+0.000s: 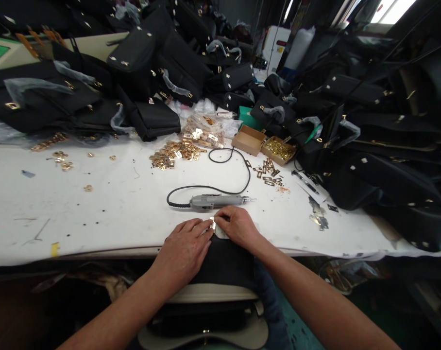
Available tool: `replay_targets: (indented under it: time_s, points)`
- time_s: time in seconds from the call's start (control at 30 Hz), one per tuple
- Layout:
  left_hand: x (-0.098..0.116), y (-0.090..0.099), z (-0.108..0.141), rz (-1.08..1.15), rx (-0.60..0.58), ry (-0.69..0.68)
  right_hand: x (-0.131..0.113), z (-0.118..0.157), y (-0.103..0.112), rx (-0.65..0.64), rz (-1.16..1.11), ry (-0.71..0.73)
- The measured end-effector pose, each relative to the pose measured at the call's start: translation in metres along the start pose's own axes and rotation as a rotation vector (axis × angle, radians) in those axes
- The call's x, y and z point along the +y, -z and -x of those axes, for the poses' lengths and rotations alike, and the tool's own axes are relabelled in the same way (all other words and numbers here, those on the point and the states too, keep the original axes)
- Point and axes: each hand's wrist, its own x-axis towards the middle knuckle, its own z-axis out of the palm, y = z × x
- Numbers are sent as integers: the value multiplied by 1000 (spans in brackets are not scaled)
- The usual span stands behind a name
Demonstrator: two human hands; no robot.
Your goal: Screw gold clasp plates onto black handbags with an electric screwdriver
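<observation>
A black bag point(224, 262) with a pale lining extends from the table's front edge toward me, its flap resting on the edge. My left hand point(184, 250) is closed over the flap's left side, fingers pressed together and thumb hidden. Its fingertips touch a small shiny metal fitting point(213, 224) at the flap's end. From the other side, my right hand point(238, 226) pinches the same fitting between thumb and forefinger. Just beyond both hands lies a grey electric screwdriver point(216, 201), its bit pointing right and a black cord point(209, 187) looping behind it.
Gold metal fittings point(177, 154) lie heaped on the white table point(111, 209). A cardboard box point(248, 139) stands beside another box of small gold parts point(279, 149). Loose frames point(267, 174) and a black pen point(305, 182) lie right. Black bags point(147, 114) are piled around the back.
</observation>
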Motion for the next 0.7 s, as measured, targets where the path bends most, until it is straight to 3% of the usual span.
replay_targets:
  time_s: [0.13, 0.23, 0.37, 0.5, 0.6, 0.7]
  points:
    - [1, 3, -1, -10, -22, 8, -6, 3, 5, 120, -27, 79]
    - [0, 4, -1, -15, -23, -4, -11, -2, 13, 250, 136, 172]
    - [-4, -3, -1, -62, 18, -44, -10, -22, 20, 124, 463, 221]
    - [-15, -17, -1, -117, 139, -111, -6, -42, 23, 21, 618, 223]
    - [-20, -24, 0, -140, 176, -122, -9, -41, 35, 48, 504, 232]
    - [-21, -26, 1, -145, 161, -103, -11, -29, 63, 181, 199, 163]
